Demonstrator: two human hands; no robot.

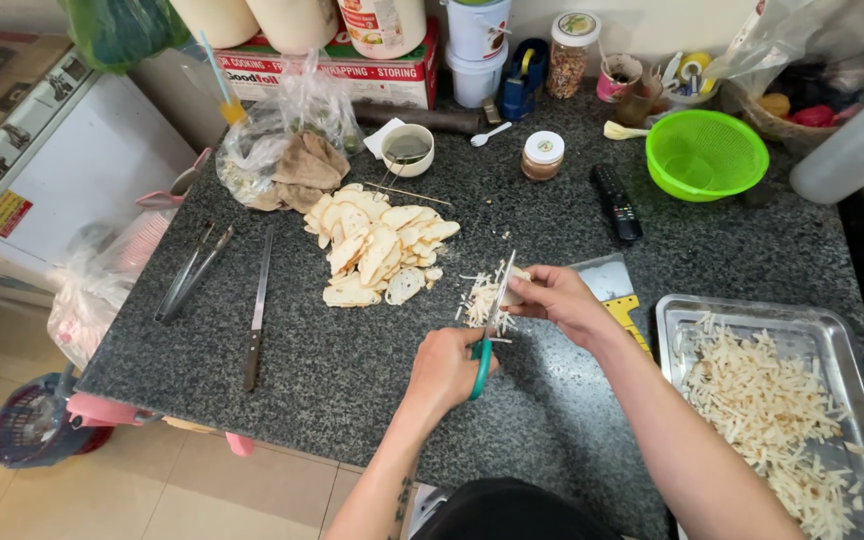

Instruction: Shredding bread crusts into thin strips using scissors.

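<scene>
Behind the pile of pale slices [380, 245] on our speckled stone counter [352, 370] lies a long red-and-white box [342, 72]. Our left hand [445, 368] is clenched around a teal-handled knife [489, 325], its blade upright. Our right hand [557, 298] pinches a slice [514, 286] just right of the pile, over thin shreds [479, 300].

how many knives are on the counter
2: a green-handled knife in the left hand, slicing, and a long dark-handled knife lying left beside metal tongs. Others may be hidden.
</scene>
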